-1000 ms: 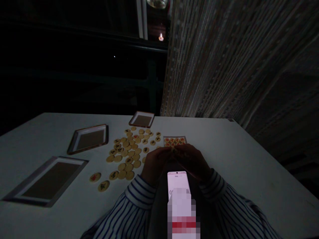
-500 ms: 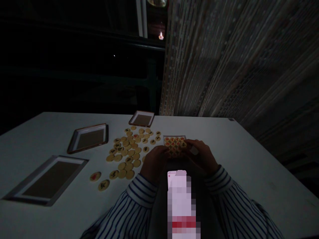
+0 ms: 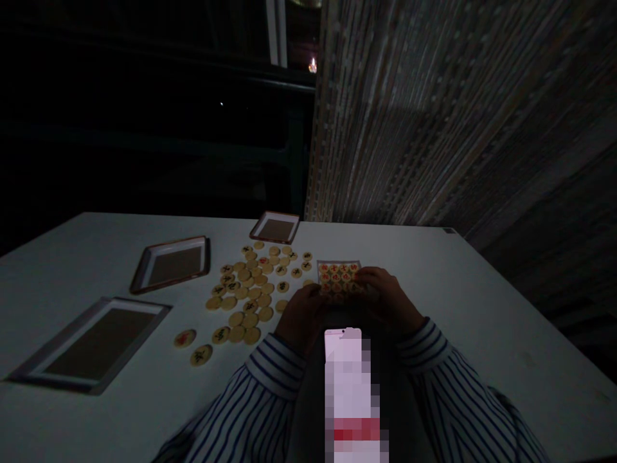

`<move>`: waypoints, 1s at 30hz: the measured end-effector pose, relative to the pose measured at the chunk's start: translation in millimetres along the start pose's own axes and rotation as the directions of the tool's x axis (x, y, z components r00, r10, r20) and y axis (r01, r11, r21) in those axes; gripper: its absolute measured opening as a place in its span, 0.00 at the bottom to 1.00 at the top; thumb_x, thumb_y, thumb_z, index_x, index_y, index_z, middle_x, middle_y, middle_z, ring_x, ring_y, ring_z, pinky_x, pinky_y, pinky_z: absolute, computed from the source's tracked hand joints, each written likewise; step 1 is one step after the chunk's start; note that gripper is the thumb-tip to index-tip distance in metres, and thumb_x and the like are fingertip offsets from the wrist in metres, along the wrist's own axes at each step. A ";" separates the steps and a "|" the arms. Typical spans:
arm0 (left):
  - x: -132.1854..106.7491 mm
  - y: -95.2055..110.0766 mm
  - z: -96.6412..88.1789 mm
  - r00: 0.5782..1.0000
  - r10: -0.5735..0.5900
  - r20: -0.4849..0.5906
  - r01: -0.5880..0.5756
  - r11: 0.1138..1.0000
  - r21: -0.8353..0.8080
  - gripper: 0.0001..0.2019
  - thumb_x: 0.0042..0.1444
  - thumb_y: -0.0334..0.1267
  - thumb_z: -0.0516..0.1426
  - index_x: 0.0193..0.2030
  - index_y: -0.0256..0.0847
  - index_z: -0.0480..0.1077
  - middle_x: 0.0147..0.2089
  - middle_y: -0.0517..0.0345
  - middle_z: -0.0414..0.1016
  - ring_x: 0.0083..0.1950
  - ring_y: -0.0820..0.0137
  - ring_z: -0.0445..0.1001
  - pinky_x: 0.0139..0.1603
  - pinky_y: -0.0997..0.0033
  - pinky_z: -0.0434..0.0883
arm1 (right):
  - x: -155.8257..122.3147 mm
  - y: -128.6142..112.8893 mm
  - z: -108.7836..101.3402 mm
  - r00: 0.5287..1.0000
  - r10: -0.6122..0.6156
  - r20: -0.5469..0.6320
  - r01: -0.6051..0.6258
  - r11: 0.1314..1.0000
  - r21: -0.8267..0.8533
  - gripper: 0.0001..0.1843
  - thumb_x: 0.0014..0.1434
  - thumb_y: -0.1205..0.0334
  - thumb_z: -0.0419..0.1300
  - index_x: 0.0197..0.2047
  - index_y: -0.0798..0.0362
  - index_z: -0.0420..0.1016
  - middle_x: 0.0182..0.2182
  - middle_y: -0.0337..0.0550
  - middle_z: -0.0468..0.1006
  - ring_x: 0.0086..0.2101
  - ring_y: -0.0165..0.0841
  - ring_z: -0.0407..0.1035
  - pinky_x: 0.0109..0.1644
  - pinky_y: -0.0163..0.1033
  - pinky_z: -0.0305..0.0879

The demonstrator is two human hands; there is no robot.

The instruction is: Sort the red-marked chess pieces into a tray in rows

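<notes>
A small box (image 3: 319, 263) sits in front of me, with Chinese chess pieces (image 3: 335, 278) laid in rows inside, most with red characters. My left hand (image 3: 301, 315) is closed at its near left corner, thumb and fingertips against the edge. Curled round the right side of the same box is my right hand (image 3: 388, 294), its fingertips over the rim. A piece with a dark character (image 3: 355, 287) lies just below those fingertips, partly in shadow. The near part of the box is dark, so the lower fingers are hard to see.
Loose chess pieces (image 3: 248, 281) spread over the white table (image 3: 457, 321) left of the box, some face down. Three shallow trays or lids (image 3: 99, 387) lie at the left and back. A lit phone (image 3: 343, 360) is below my hands. A string curtain (image 3: 385, 128) hangs behind.
The dark-lettered piece that was by my right fingertips now sits lower, nearer me. My right fingers have moved slightly onto the box edge. My left hand stays at the box.
</notes>
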State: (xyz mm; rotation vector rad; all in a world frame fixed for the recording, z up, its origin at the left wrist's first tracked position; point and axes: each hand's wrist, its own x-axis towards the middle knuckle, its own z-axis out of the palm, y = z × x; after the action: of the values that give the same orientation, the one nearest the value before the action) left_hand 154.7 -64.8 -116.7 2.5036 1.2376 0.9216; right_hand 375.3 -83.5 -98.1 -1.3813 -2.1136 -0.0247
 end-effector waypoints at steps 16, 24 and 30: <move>-1.3 0.6 -2.4 0.999 0.016 0.040 -0.017 1.000 0.017 0.12 0.53 0.30 0.52 0.39 0.42 0.75 0.46 0.49 0.72 0.47 0.64 0.70 0.46 0.62 0.70 | -2.7 2.5 5.0 0.999 -0.005 0.053 0.008 0.998 -0.057 0.15 0.49 0.57 0.62 0.42 0.48 0.73 0.50 0.50 0.68 0.48 0.42 0.63 0.46 0.51 0.63; -2.0 1.4 -2.6 0.999 0.018 0.036 -0.019 1.000 0.024 0.12 0.53 0.30 0.53 0.40 0.42 0.74 0.48 0.50 0.71 0.47 0.65 0.70 0.48 0.63 0.70 | -4.2 0.5 6.5 0.999 -0.002 0.043 0.004 0.998 -0.059 0.16 0.48 0.58 0.63 0.42 0.50 0.73 0.50 0.51 0.67 0.49 0.43 0.62 0.48 0.51 0.62; -2.7 -0.4 -1.3 0.998 0.014 0.064 -0.016 0.999 0.034 0.12 0.54 0.30 0.52 0.41 0.40 0.74 0.49 0.48 0.70 0.48 0.63 0.69 0.49 0.60 0.69 | -4.3 2.5 6.9 0.998 -0.003 0.070 0.008 0.998 -0.066 0.15 0.49 0.57 0.62 0.42 0.49 0.73 0.51 0.51 0.67 0.49 0.43 0.62 0.47 0.50 0.63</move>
State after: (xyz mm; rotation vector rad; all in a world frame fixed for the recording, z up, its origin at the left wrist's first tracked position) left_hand 152.4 -66.7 -117.1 2.5508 1.2268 0.8241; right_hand 375.3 -83.6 -106.7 -1.4341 -2.1921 -0.0500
